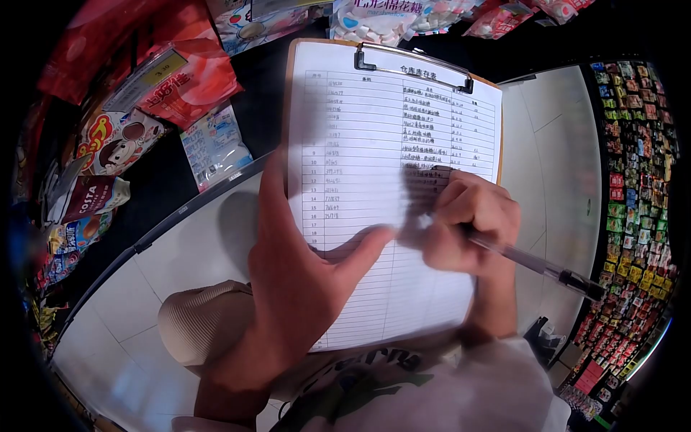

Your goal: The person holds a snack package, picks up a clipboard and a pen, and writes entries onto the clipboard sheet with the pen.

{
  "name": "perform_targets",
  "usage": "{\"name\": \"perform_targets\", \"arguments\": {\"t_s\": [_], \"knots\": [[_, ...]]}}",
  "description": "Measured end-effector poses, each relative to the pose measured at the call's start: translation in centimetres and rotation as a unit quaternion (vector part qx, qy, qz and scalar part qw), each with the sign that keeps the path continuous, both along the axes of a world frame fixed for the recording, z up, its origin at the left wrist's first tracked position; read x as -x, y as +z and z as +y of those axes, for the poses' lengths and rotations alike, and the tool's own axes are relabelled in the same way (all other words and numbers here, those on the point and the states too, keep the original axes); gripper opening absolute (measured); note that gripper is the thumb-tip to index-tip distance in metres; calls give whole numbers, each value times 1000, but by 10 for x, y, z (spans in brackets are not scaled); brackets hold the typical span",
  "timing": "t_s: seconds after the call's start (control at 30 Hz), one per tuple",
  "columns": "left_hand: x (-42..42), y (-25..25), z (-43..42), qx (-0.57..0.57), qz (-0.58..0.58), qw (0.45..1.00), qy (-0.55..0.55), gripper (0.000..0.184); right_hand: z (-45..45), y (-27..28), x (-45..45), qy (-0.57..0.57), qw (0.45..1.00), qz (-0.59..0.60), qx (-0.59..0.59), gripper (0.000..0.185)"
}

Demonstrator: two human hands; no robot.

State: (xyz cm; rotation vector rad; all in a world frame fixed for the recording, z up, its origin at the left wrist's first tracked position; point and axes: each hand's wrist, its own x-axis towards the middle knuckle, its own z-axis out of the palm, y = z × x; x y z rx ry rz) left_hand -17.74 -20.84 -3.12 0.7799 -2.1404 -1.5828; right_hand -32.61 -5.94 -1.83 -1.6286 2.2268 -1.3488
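My left hand (299,263) grips the left edge of a clipboard (291,72), its thumb lying across the paper and its other fingers hidden behind the board. Held under the black clip (414,66) is a printed table sheet (360,288), with handwriting in its upper rows and blank rows lower down. Over the sheet's right side, my right hand (471,223) is closed around a pen (536,263) with a clear barrel and dark end. The pen's writing tip is blurred between the hand and the paper.
Packaged snacks, including a red bag (191,83) and a brown pouch (90,196), fill a shelf at the left. Marshmallow bags (374,21) lie beyond the clipboard. A tall display of small packets (630,216) stands at the right, across the tiled floor (551,158).
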Motion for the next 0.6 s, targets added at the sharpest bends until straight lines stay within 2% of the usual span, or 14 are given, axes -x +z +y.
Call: {"name": "perform_targets", "arguments": {"t_s": [0.27,0.33,0.6], "knots": [[0,-1,-1,19,-9,1000,-6,96,-1,-2,0,3,1000,3,4,27],[2,2,-1,-25,-2,1000,3,95,-1,0,0,1,1000,4,2,27],[1,1,0,-26,5,1000,3,94,1,-1,2,6,1000,18,9,24]]}}
